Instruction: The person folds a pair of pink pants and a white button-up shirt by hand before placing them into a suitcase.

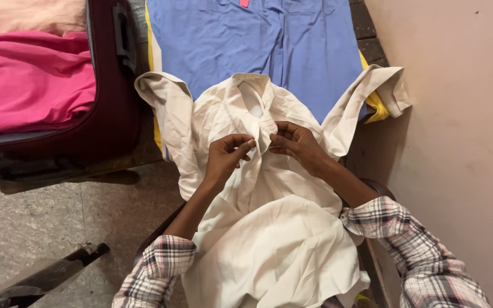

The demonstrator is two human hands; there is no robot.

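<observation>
Pinching placket of crumpled cream cotton shirt (269,228): left hand (226,155), right hand (296,144); smooth blue cloth (292,51) beneath.

Prob. a home room: open maroon suitcase (106,114) w/ pink clothes (27,80), speckled stone floor (35,222), plain painted wall (463,114).

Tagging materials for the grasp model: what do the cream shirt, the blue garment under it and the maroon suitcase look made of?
Cream shirt: thin woven cloth, likely cotton, matte; creases sharply, and both hands pinch its front.
Blue garment: smooth woven fabric, matte; lies flat with few wrinkles.
Maroon suitcase: probably fabric-covered shell, dull finish; dark, plastic-looking handle.
</observation>
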